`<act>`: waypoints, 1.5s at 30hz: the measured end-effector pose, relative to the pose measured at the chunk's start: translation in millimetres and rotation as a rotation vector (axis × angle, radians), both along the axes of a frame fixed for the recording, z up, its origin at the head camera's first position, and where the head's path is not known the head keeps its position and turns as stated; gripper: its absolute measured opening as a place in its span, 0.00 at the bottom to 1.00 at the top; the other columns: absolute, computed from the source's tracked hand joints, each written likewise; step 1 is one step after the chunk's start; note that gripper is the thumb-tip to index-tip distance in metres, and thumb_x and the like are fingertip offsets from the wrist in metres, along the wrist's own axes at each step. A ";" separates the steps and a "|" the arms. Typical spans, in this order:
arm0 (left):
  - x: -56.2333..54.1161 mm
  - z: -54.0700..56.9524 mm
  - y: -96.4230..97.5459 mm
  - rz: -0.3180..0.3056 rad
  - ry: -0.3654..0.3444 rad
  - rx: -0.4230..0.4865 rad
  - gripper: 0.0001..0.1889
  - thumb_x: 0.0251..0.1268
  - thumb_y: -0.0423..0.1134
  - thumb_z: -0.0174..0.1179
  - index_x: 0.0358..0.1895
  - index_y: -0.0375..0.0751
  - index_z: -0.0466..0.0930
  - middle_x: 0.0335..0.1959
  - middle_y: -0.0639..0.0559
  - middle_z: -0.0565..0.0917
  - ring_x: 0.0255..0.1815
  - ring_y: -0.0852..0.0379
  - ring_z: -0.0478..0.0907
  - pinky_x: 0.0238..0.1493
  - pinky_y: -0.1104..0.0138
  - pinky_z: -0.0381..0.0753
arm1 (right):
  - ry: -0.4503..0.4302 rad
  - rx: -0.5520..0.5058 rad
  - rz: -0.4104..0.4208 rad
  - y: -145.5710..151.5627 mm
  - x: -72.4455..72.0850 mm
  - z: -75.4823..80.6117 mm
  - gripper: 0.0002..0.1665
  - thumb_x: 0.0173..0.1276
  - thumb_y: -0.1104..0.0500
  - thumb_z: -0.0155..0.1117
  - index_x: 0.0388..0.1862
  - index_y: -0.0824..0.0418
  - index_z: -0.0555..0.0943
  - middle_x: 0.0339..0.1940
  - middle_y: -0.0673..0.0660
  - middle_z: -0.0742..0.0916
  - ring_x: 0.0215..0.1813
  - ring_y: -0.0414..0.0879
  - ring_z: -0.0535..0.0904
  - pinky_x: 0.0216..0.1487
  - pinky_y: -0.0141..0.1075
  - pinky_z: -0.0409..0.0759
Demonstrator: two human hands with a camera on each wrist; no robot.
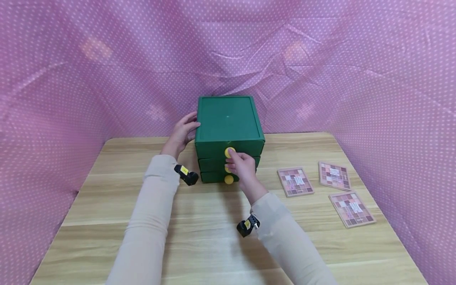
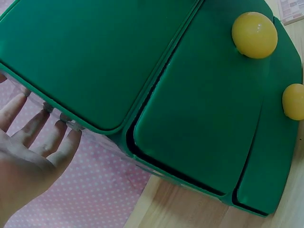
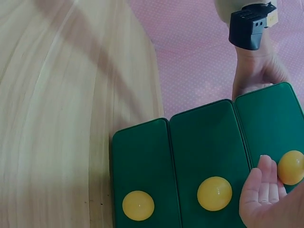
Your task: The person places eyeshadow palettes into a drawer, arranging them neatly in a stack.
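Note:
A green cabinet of three stacked drawers [image 1: 228, 118] stands at the back of the table, a round yellow knob on each front. My left hand [image 1: 183, 132] rests its fingertips against the cabinet's left side, the fingers spread and gently bent in the left wrist view. At the front, my right hand [image 1: 244, 168] pinches the top drawer's knob [image 3: 291, 167], thumb above and fingers beneath. Below it are the middle knob [image 3: 214, 194] and the bottom knob [image 1: 229, 179]. The top drawer looks pushed in, with a thin dark gap around its front [image 2: 190, 104].
Three pinkish eyeshadow palettes lie on the right of the wooden table [image 1: 199, 245]: one nearest the cabinet [image 1: 295, 182], one farther back [image 1: 334, 175], one closer to the front [image 1: 352, 209]. Pink dotted cloth [image 1: 153, 59] hangs around the back and sides.

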State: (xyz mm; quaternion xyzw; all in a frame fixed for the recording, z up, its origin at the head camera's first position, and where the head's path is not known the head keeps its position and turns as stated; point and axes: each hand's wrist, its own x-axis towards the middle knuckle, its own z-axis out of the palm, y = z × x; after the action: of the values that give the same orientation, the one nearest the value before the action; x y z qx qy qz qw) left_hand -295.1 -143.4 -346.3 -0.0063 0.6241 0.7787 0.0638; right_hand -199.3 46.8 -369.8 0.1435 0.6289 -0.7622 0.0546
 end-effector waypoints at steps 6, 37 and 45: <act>-1.8 0.1 0.0 -0.019 0.002 0.000 0.28 0.58 0.32 0.53 0.63 0.45 0.59 0.60 0.49 0.62 0.54 0.52 0.65 0.49 0.60 0.69 | -0.014 -0.023 -0.005 0.3 0.6 -0.9 0.21 0.57 0.50 0.59 0.39 0.67 0.74 0.33 0.61 0.81 0.32 0.49 0.78 0.41 0.38 0.76; -2.7 -1.1 -4.6 -0.065 0.019 -0.052 0.28 0.58 0.33 0.53 0.64 0.45 0.57 0.62 0.47 0.58 0.56 0.47 0.62 0.50 0.58 0.69 | -0.017 -0.025 0.041 8.6 42.8 -4.4 0.22 0.58 0.50 0.59 0.40 0.69 0.72 0.34 0.65 0.80 0.34 0.51 0.78 0.40 0.36 0.77; -0.1 -0.2 -3.9 -0.077 0.041 -0.041 0.28 0.59 0.32 0.52 0.63 0.46 0.58 0.62 0.46 0.59 0.56 0.44 0.61 0.53 0.52 0.64 | 0.002 -0.046 0.059 13.0 52.7 -5.3 0.22 0.59 0.52 0.58 0.40 0.70 0.71 0.32 0.64 0.80 0.30 0.46 0.77 0.38 0.35 0.77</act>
State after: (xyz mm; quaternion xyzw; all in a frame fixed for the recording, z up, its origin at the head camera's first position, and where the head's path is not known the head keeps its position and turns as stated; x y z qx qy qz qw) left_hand -295.2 -147.3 -346.5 0.0322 0.6409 0.7627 0.0808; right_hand -146.7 59.8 -375.1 0.1227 0.6152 -0.7746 0.0798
